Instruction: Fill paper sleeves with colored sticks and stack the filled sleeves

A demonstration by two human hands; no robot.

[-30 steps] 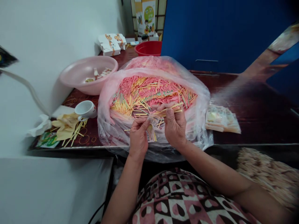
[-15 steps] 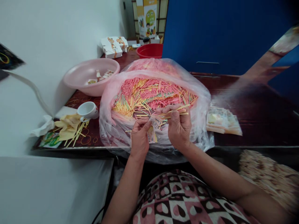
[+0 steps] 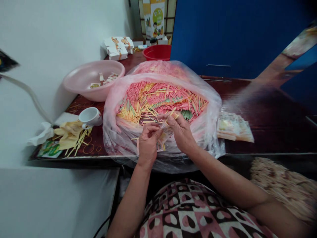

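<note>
Nothing legible throughout. Narrow printed paper strip, between the hands: print too small to read. Stack of printed paper slips, right on the table: blurred. Tall paper poster with green circle, far end: lettering unreadable.

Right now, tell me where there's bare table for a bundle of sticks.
Bare tabletop lies right of the printed paper stack, below the blue partition. A narrower strip runs between the pink basin and the red bowl. Crowded: the left corner, with white cup, yellow cloth and loose sticks, and the middle, under the plastic bag.
</note>
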